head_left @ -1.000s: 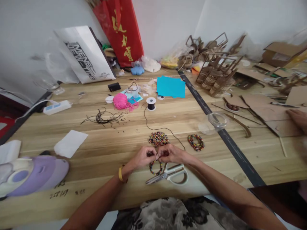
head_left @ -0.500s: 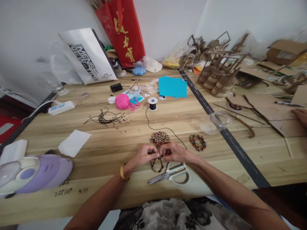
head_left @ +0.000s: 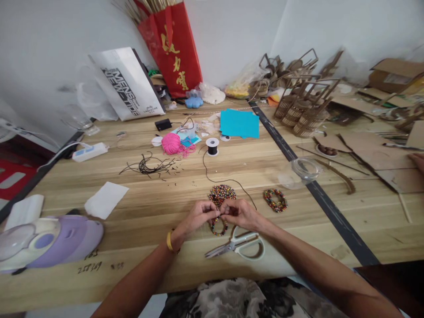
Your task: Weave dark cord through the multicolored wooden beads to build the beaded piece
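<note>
My left hand (head_left: 202,214) and my right hand (head_left: 239,213) meet fingertip to fingertip, each pinched closed at the top of a beaded bracelet (head_left: 219,232). The bracelet's loop of multicoloured beads hangs just below my fingers; the cord ends in the pinch are too small to make out. Right behind my hands is a pile of loose beads (head_left: 222,192). Scissors (head_left: 236,245) with pale handles lie close in front, blades pointing left. To the right rests a small stack of finished beaded bracelets (head_left: 275,200). A spool of black cord (head_left: 212,147) stands farther back, its cord trailing toward my right hand.
Cut black cords (head_left: 149,164), pink yarn (head_left: 171,144) and blue paper sheets (head_left: 240,123) lie farther back. A purple-and-white device (head_left: 71,238) sits at left. On the right are a clear tape roll (head_left: 306,168), small woven baskets (head_left: 300,112) and another person's hand (head_left: 418,161).
The whole view has shifted slightly, so things sit a little lower and to the right. My hands keep the same pinch over the bracelet.
</note>
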Demonstrator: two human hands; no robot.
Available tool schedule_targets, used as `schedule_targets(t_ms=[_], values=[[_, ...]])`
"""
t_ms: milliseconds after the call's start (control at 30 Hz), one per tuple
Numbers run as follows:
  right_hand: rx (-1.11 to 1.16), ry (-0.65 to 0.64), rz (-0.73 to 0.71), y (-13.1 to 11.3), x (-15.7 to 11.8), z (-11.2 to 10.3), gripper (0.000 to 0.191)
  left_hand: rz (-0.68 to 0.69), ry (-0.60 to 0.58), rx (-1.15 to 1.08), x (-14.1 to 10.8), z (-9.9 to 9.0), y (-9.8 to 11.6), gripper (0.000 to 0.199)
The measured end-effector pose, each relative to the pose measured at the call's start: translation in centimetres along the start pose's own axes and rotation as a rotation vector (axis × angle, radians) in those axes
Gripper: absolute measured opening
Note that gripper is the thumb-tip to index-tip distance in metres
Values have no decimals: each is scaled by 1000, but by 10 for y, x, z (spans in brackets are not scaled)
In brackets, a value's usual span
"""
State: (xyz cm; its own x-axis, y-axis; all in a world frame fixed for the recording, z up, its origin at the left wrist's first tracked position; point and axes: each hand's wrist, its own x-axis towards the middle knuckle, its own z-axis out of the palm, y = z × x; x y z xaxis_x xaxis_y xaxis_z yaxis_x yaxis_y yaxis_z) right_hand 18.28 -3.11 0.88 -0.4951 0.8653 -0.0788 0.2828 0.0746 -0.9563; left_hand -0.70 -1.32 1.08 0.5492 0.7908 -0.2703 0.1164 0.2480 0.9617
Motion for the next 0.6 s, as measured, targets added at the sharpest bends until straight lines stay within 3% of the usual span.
schedule_targets(t_ms=[600], values=[[76, 40, 15, 1, 3, 5, 7, 24, 78, 23, 0, 2, 3, 28]])
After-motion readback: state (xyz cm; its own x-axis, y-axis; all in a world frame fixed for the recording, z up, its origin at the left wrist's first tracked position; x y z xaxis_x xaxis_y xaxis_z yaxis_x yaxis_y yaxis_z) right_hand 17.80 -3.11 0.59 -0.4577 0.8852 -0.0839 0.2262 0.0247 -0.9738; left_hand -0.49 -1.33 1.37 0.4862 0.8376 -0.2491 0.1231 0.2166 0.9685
